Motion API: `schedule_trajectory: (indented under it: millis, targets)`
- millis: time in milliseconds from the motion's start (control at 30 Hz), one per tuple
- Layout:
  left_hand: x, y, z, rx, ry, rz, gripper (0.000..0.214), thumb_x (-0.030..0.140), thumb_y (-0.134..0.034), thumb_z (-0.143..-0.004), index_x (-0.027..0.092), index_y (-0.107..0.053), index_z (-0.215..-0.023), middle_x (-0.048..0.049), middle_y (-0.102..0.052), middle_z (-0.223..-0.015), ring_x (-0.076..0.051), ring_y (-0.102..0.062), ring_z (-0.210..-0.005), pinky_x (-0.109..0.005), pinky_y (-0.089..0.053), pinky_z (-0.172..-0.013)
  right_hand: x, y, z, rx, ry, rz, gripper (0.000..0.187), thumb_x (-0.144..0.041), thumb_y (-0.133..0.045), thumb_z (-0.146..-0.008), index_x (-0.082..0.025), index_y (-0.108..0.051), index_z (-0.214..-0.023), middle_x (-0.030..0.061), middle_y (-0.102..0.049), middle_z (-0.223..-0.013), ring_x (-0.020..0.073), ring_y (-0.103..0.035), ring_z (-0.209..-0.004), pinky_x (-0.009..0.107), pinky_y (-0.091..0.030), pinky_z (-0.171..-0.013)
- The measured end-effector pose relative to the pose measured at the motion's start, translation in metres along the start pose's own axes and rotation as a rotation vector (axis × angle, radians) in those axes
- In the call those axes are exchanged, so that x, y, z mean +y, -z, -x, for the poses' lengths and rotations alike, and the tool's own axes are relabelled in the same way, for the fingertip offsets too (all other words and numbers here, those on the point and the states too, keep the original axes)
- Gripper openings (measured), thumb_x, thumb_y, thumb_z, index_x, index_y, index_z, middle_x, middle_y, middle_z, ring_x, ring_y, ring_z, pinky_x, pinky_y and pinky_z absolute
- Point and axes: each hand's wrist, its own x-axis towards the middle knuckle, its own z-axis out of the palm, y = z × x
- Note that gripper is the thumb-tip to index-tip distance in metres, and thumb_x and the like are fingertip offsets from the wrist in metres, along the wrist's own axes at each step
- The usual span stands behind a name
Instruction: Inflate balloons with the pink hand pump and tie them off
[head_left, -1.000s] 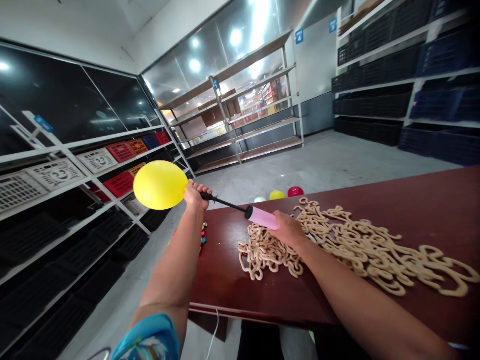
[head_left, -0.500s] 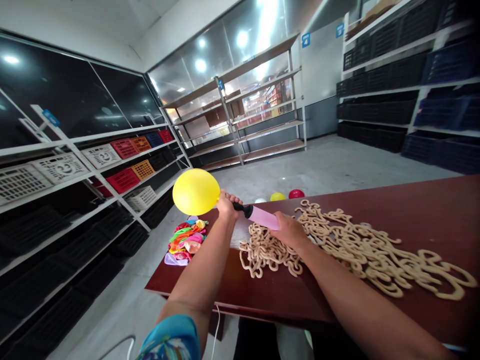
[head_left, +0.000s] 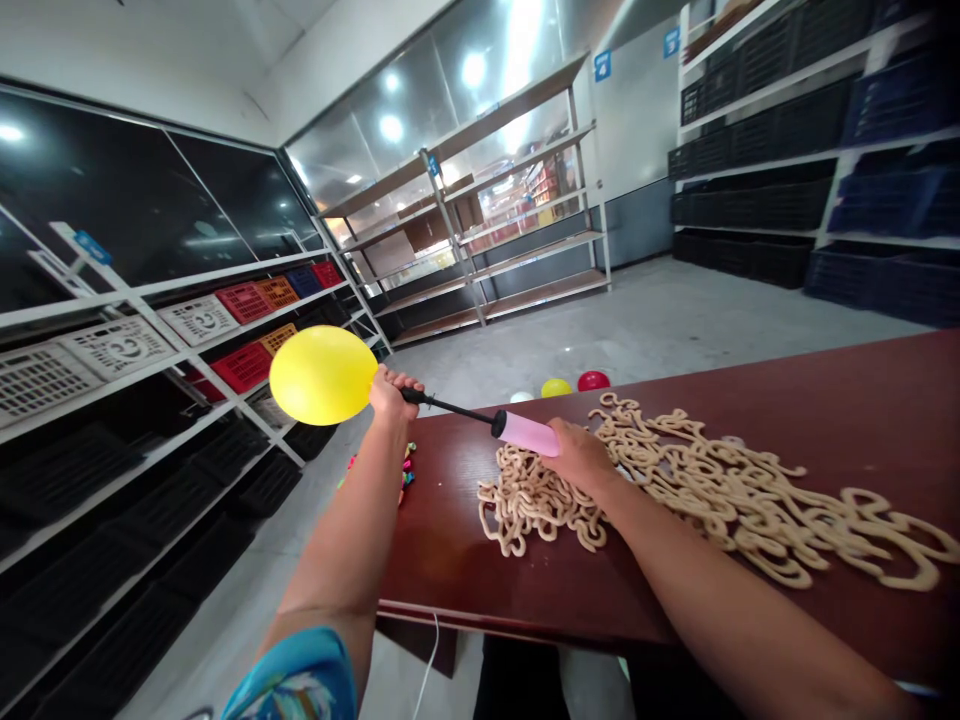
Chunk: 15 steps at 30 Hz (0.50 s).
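Note:
A hand balloon pump with a pink barrel and a black rod stretches between my two hands, its rod drawn well out. My right hand wraps round the pink barrel above the table. At the rod's other end, my left hand is closed round the black nozzle end and the neck of an inflated yellow balloon. The balloon sticks out to the left, past the table edge. Behind my left forearm lies a pile of colourful uninflated balloons, mostly hidden.
Beige, curled rope-like pieces spread over the dark red table. A yellow balloon and a red balloon show beyond its far edge, beside a white one. Shelves with crates line the left; dark crates fill the right shelves.
My left hand has moved left with the yellow balloon, drawing the pump's black rod out of the pink barrel. My right hand stays nearly in place. The left forearm now covers most of the balloon pile.

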Motion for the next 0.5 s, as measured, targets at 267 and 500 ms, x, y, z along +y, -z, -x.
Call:
schedule_trajectory:
  millis: [267,500]
  targets:
    - [-0.088,-0.010,0.031,-0.010,0.150,0.014,0.039,0.036,-0.046,-0.081,0.020,-0.017,-0.060,0.0073,-0.020,-0.044,-0.008,-0.029,-0.035,-0.024,-0.027,-0.042,0.000,-0.004,0.001,-0.033,-0.011,0.044,0.030,-0.032,-0.062,-0.064,-0.020,-0.051,-0.089,0.0050,-0.061,-0.080,0.0204,-0.058,-0.073,0.029,-0.036,-0.058]
    - [-0.089,-0.008,0.038,-0.009,0.136,0.031,0.040,0.036,-0.047,-0.081,0.021,-0.016,-0.060,0.0075,-0.020,-0.044,-0.008,-0.030,-0.036,-0.025,-0.029,-0.043,-0.001,-0.002,0.001,-0.003,0.020,0.025,0.029,-0.030,-0.059,-0.065,-0.020,-0.052,-0.092,0.0058,-0.061,-0.082,0.0213,-0.058,-0.075,0.030,-0.037,-0.059]
